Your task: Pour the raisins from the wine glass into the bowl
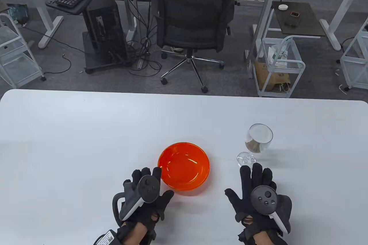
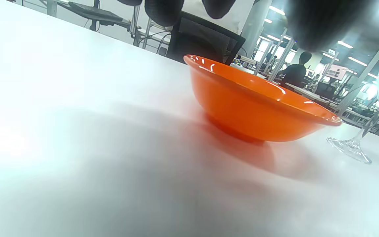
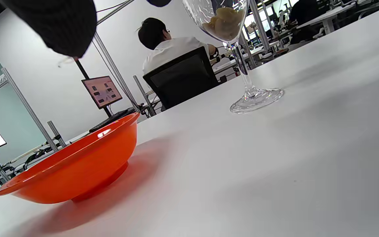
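The right hand (image 1: 260, 196) is laid flat on the white table (image 1: 72, 141), fingers extended and spread, nothing held; its fingertips lie just short of the foot of the upright wine glass (image 1: 257, 143), in which raisins (image 3: 224, 23) are seen. The left hand (image 1: 143, 196) is likewise empty, fingers loosely extended, just beside the orange bowl (image 1: 184, 167).

Hardly anything is reading clearly here. A white tag (image 3: 1, 79) on the wall at the left edge of the right wrist view is showing "48" — possibly cut off. The label (image 1: 107, 238) at the left wrist is carrying print too small to read.
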The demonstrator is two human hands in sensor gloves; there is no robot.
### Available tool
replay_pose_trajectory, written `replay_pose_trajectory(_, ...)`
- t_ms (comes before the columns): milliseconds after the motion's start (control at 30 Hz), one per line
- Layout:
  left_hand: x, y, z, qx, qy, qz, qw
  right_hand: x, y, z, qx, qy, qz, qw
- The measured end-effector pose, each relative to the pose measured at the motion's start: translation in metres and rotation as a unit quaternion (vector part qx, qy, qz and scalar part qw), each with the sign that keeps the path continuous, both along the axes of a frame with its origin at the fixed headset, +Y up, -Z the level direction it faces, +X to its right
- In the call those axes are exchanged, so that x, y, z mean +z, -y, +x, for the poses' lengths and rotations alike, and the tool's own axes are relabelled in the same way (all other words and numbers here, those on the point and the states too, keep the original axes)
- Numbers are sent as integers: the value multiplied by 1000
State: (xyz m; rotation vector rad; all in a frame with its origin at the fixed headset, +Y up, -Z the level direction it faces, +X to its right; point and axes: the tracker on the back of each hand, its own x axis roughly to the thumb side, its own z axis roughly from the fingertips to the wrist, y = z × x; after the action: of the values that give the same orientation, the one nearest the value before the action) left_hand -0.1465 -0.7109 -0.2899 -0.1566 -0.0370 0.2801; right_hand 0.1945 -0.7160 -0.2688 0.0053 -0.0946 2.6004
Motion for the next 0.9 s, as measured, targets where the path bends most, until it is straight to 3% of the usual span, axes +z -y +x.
replay_pose_trajectory(400,-1,2,2,8,11,17,1000,1,-2,-5,0,-13,18,1000)
replay_pose_trajectory(900,-5,-6,-17,24,-40,51,998,-4,4,6,-2,19,24,1000)
